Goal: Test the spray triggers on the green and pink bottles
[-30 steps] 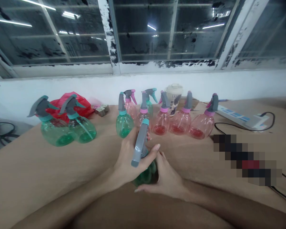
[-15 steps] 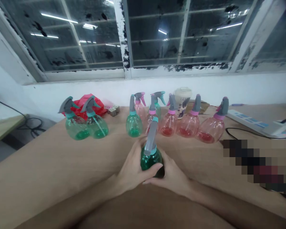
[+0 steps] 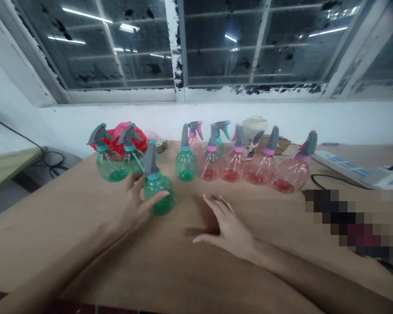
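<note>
My left hand (image 3: 137, 203) is closed around a green spray bottle (image 3: 160, 196) with a grey trigger head and teal collar, thumb across its front. My right hand (image 3: 229, 226) hovers low over the table with fingers spread, holding nothing. Behind the held bottle, two green spray bottles (image 3: 111, 168) stand at the left, one partly covered by it. Another green spray bottle (image 3: 186, 165) stands in the middle. To its right is a row of several pink spray bottles (image 3: 232, 169) with pink collars and red liquid at the bottom.
Further back are a red plastic bag (image 3: 131, 131), a white printed cup (image 3: 253, 135) and a small cardboard box (image 3: 277, 144). A white power strip (image 3: 343, 168) with a black cable lies at the right of the wooden table (image 3: 183, 270). A blurred-out patch covers the table's right side.
Both hands were around the green spray bottle. My right hand has let go, and my left hand has carried the bottle to the left, towards the two green ones.
</note>
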Action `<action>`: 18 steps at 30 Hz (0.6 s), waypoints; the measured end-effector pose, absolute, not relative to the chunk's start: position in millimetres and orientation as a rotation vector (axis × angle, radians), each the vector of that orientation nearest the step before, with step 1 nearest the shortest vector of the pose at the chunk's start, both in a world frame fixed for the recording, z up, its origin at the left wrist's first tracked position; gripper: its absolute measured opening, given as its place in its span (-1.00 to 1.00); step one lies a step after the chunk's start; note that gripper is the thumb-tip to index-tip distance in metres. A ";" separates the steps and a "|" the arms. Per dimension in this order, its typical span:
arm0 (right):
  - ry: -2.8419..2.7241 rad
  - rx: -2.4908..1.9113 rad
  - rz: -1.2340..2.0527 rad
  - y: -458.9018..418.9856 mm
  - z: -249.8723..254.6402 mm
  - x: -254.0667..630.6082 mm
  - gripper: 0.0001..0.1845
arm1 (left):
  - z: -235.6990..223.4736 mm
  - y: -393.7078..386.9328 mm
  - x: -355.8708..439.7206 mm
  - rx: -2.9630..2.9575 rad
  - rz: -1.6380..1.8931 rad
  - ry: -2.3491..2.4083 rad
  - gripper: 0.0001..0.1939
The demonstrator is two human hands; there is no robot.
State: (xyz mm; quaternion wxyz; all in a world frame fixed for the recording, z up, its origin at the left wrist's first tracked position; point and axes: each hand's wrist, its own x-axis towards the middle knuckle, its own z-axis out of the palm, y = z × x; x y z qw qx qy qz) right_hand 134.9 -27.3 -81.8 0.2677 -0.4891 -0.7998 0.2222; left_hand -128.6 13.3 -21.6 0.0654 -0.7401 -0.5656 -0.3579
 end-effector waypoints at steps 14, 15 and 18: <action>-2.059 -1.254 0.563 -26.3 -82.0 134.9 -0.11 | 9.4 72.4 -124.4 -2.172 -0.924 -1.803 -0.58; -2.065 -1.255 0.558 -26.3 -81.9 134.9 -0.12 | 10.7 75.3 -123.2 -2.172 -0.918 -1.807 -0.57; -2.090 -1.261 0.525 -25.7 -82.7 134.8 -0.12 | 13.2 85.3 -120.2 -2.182 -0.909 -1.821 -0.51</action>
